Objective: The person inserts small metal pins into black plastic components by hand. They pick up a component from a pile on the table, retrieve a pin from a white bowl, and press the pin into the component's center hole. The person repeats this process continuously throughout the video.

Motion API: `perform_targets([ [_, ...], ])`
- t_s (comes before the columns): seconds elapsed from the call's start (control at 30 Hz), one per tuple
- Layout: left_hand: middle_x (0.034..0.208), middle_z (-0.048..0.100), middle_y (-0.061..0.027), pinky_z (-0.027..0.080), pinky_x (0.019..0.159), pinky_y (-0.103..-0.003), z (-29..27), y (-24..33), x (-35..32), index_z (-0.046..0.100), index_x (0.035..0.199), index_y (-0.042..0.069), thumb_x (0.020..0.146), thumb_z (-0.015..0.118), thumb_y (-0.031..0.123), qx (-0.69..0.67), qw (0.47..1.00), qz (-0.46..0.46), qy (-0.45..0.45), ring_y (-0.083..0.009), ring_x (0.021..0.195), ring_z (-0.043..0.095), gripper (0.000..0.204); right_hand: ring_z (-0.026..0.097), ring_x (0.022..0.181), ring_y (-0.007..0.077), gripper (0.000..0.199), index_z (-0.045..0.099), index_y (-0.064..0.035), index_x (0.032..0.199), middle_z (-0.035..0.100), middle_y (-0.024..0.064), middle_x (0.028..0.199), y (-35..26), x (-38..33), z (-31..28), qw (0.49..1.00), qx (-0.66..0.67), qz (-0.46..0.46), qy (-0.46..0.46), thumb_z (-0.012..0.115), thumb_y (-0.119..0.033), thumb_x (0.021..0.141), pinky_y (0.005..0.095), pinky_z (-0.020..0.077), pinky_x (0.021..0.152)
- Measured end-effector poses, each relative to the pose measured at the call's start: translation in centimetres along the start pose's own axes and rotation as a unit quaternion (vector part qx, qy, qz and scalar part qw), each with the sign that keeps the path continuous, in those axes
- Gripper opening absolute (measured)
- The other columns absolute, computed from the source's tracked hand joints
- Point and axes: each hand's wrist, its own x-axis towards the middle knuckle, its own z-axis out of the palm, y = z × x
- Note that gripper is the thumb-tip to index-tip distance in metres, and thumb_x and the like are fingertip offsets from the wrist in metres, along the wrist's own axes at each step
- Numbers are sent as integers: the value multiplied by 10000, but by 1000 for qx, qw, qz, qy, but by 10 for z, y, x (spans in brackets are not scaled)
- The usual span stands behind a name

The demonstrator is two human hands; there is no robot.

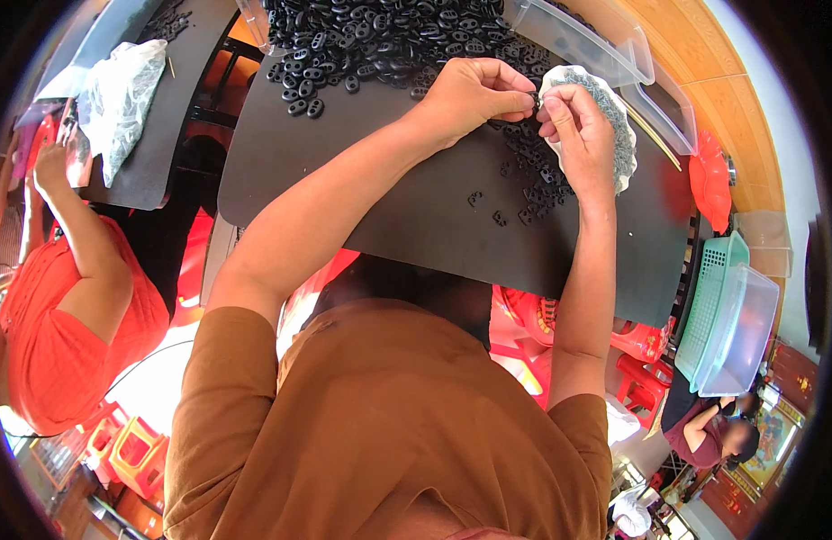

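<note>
My left hand (474, 90) and my right hand (578, 135) meet over a black board (407, 207), their fingertips pinched together on a small black plastic piece (533, 101). A heap of black oval plastic parts (380, 45) lies at the board's far side, just beyond my left hand. Smaller black clips (529, 193) are scattered under my right wrist. A white bag of small grey parts (605, 112) sits right behind my right hand.
Clear plastic boxes (605, 45) stand at the far right of the board. Another person in red (65, 297) sits at the left by a second black board (164, 117) with a clear bag (119, 99). A green basket (713, 306) and a clear tub (745, 333) are at the right.
</note>
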Motion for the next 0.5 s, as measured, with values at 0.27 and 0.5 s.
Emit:
perform_targets([
  [0.27, 874, 705, -103, 577, 746, -255, 0, -3, -1, 681, 950, -9, 828, 746, 33, -14, 1000, 3, 7, -144, 779, 686, 144, 563, 585, 89, 160, 595, -47, 896, 602, 16, 681, -6, -1, 6, 998, -52, -31, -3, 569, -187, 969, 241, 454, 562],
  [0.5, 889, 705, -111, 582, 756, -265, 5, 1, -4, 677, 943, -10, 833, 738, 25, -13, 1000, 7, 9, -158, 791, 691, 130, 569, 601, 86, 175, 601, -49, 897, 609, 13, 696, -5, -1, 5, 998, -48, -29, -11, 564, -201, 974, 243, 458, 571],
])
